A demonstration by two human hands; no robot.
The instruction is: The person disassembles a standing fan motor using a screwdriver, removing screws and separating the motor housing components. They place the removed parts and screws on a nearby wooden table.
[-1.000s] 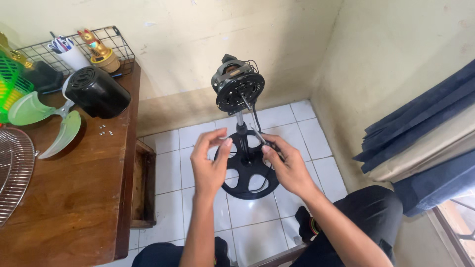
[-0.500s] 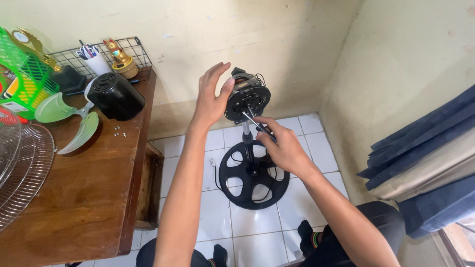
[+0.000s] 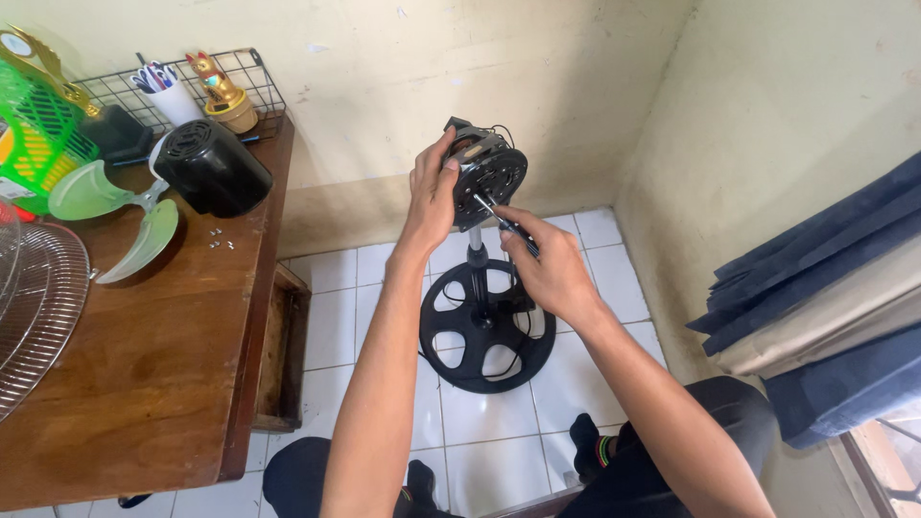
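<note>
A stripped black fan motor head (image 3: 491, 171) stands on a short pole above a round black spoked base (image 3: 487, 326) on the tiled floor. My left hand (image 3: 432, 197) grips the left side of the motor head. My right hand (image 3: 542, 269) holds a screwdriver (image 3: 501, 221) whose tip points up at the front of the motor. Both forearms reach out from the bottom of the view over my dark-trousered legs.
A wooden table (image 3: 125, 345) at the left carries a green fan blade (image 3: 115, 216), a black motor cover (image 3: 211, 168), small loose screws (image 3: 221, 240), a wire fan guard (image 3: 34, 307) and a wire basket (image 3: 192, 86) with pens. Dark curtains (image 3: 825, 297) hang at the right wall.
My left hand has risen from near the pole to take hold of the motor head. My right hand lifted the screwdriver toward the motor's front. The view came closer.
</note>
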